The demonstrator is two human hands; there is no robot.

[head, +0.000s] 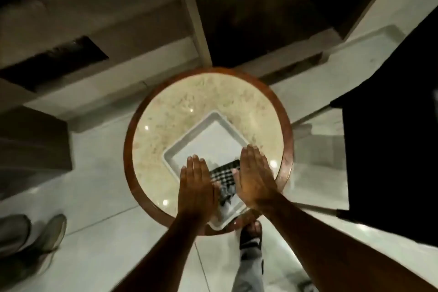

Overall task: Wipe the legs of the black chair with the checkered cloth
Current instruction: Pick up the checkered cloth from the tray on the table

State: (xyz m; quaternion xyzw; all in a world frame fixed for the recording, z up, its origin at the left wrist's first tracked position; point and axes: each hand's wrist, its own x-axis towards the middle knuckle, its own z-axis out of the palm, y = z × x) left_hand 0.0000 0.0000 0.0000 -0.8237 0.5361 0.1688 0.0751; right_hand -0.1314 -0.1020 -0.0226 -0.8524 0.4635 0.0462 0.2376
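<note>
A black-and-white checkered cloth (pixel 225 176) lies in a white square tray (pixel 211 135) on a round marble-topped table (pixel 180 102). My left hand (pixel 196 187) and my right hand (pixel 254 178) are stretched out flat above the tray, palms down, fingers straight, one on each side of the cloth. Both hands hide parts of the cloth and hold nothing. A large black shape (pixel 391 140) at the right edge may be the black chair; its legs are not visible.
The table has a brown wooden rim (pixel 129 168). Pale glossy floor tiles (pixel 102 187) surround it. A pair of grey shoes (pixel 30 234) lies at the lower left. My sandalled foot (pixel 251 236) shows below the table. Steps rise at the back left.
</note>
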